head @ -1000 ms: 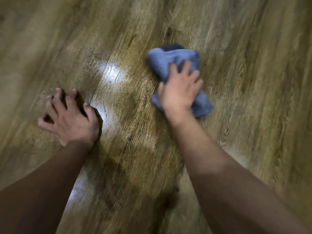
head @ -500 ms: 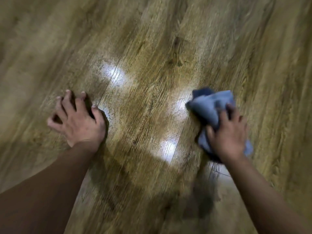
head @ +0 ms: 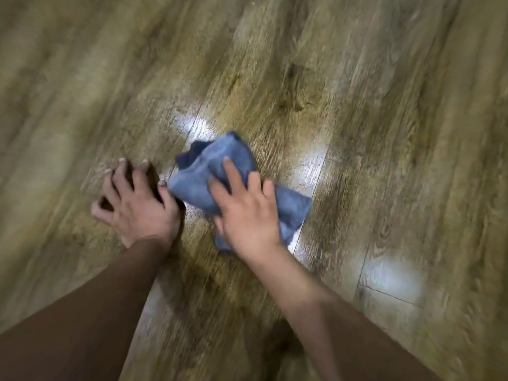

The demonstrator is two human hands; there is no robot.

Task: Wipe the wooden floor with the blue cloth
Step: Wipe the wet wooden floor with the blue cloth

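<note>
Currently the blue cloth (head: 220,171) is bunched on the wooden floor (head: 357,105), beside a bright glare patch. It is pressed down by the right hand (head: 247,213), whose fingers are laid straight and spread over it, so that grip is not closed around it. Just left of the cloth, the left hand (head: 137,204) is planted on the floor on spread, bent fingertips, nothing being held.

brown wood-grain floor planks (head: 357,78) run diagonally across the whole frame, seams between boards visible at lower right. bright glare patches (head: 313,166) from a light shine at centre and lower right. edges are blurred.
</note>
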